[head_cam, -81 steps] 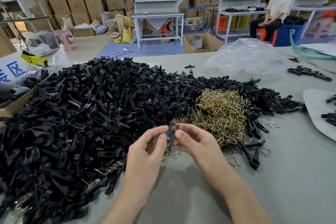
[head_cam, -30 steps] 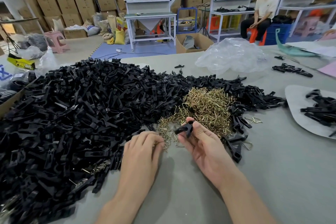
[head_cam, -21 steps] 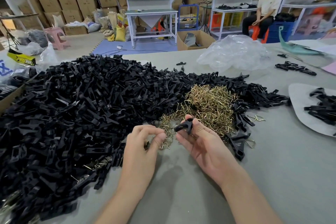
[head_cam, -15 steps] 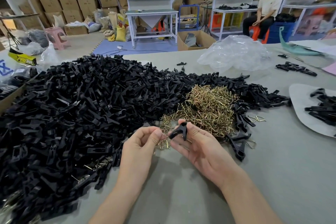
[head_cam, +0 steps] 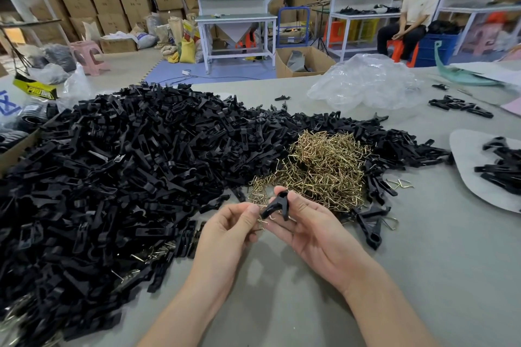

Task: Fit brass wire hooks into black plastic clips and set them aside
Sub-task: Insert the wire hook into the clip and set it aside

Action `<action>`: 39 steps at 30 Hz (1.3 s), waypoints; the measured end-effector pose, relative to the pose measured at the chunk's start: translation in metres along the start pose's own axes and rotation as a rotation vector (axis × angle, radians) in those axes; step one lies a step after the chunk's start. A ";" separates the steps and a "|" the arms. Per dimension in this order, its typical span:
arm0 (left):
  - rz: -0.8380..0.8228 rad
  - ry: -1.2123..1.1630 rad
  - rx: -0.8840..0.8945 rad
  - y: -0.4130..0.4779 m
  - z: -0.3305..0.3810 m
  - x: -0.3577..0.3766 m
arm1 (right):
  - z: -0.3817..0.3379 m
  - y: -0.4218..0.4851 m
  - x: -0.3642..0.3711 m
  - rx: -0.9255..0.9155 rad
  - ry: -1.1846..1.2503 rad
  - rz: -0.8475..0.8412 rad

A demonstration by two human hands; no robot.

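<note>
The black clip point(head_cam: 277, 205) is up off the counter point(head_cam: 423, 276), near the middle, just in front of the heap of brass hooks point(head_cam: 324, 166). The right hand point(head_cam: 315, 231) holds it. A brass hook point(head_cam: 263, 221) is just left of it, in the left hand point(head_cam: 225, 231).

I think this is the start of fitting one hook into one clip. The hook does not look pushed in yet, but it is small and partly hidden, so I cannot be sure. Some done clips point(head_cam: 501, 169) seem to lie on a pale sheet point(head_cam: 465, 149) at the far right. One clip with a hook point(head_cam: 372, 222) lies on the counter just right of the hands. A huge pile of black clips point(head_cam: 127, 172) fills the left side, touching the heap of hooks. So only a little looks done, and most of the job is left.

The right hand's grip is narrow, with thumb and fingers curled round the clip. The left hand's grip is a tight pinch, closed on the little hook. The hook is touching the clip or very close to it; I cannot tell which.
</note>
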State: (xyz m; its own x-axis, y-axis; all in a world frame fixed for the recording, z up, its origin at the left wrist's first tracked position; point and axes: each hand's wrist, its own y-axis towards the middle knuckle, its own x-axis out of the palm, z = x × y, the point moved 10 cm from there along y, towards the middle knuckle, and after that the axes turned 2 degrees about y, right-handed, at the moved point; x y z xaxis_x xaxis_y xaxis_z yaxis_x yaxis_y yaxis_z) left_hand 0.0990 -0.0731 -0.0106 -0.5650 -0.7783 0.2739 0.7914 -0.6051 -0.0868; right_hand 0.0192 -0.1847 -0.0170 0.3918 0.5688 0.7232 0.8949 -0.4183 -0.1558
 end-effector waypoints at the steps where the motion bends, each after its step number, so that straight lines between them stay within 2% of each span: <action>1: 0.007 0.105 0.040 0.000 0.004 -0.001 | 0.000 0.000 0.000 0.004 0.005 -0.003; 5: -0.007 0.558 0.305 -0.005 0.027 0.002 | 0.004 -0.001 0.001 0.028 0.019 -0.012; 10: 0.020 0.861 0.583 -0.018 0.047 0.013 | 0.005 -0.002 0.000 0.056 0.000 -0.016; 12: 0.017 0.907 0.642 -0.021 0.051 0.014 | 0.006 -0.002 -0.002 0.062 -0.010 -0.006; 16: -0.035 0.807 0.497 -0.015 0.041 0.010 | 0.002 -0.001 -0.006 0.043 -0.012 0.007; 21: -0.021 0.463 0.232 -0.005 0.024 -0.002 | -0.003 -0.001 -0.003 -0.004 0.000 -0.016; 27: -0.018 -0.034 0.089 0.002 0.012 -0.004 | -0.014 -0.002 -0.001 -0.086 -0.014 -0.039; 29: -0.017 -0.053 0.068 0.002 0.008 -0.004 | -0.011 -0.002 0.003 -0.069 -0.040 -0.058; 32: -0.016 0.123 0.122 -0.001 0.012 -0.004 | -0.007 -0.002 0.003 -0.053 -0.043 -0.051; 36: -0.060 0.636 0.377 -0.012 0.029 0.008 | -0.004 -0.003 0.005 -0.026 -0.024 -0.067; 39: -0.094 0.870 0.511 -0.020 0.033 0.018 | -0.005 -0.002 0.003 -0.028 0.000 -0.064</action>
State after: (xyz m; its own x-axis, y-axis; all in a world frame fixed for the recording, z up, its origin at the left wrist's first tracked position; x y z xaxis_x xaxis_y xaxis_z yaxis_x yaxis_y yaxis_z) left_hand 0.0808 -0.0694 0.0280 -0.4425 -0.7064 -0.5525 0.6249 -0.6847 0.3749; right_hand 0.0173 -0.1855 -0.0109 0.3334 0.5949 0.7314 0.9118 -0.4008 -0.0897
